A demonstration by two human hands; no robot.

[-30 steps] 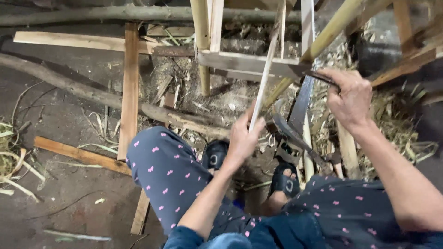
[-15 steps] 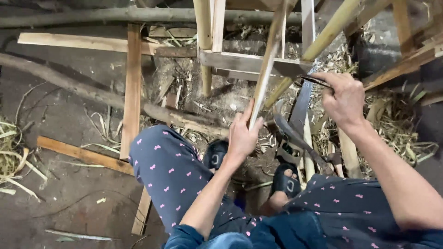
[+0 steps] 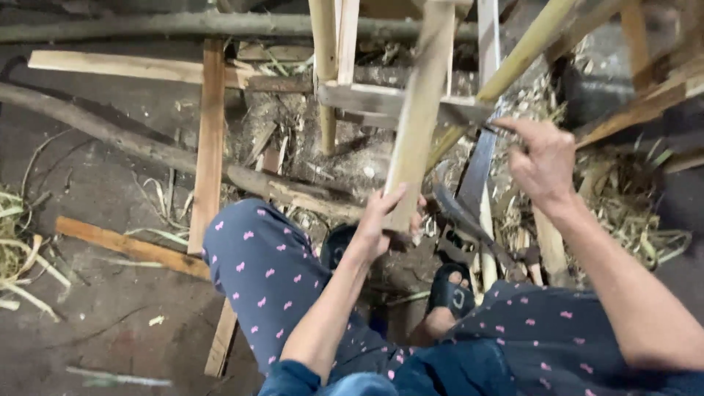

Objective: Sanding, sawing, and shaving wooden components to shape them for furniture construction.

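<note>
Bamboo strip (image 3: pixel 419 117), flat and pale, stands nearly upright in the middle of the view, its top leaning away into a rough wooden frame (image 3: pixel 396 99). Left hand (image 3: pixel 385 216) grips its lower end, fingers wrapped round. Right hand (image 3: pixel 543 158) is closed on the handle end of a curved dark blade (image 3: pixel 473 176), which hangs down just right of the strip. A second dark curved blade (image 3: pixel 458 213) lies below, near the sandalled feet (image 3: pixel 451 293). Person is seated, knees in dotted navy trousers (image 3: pixel 271 271). Around them: planks (image 3: pixel 211 139), a long branch (image 3: pixel 139 143) on the dirt floor (image 3: pixel 88 323), and shavings (image 3: pixel 638 205) at right.
</note>
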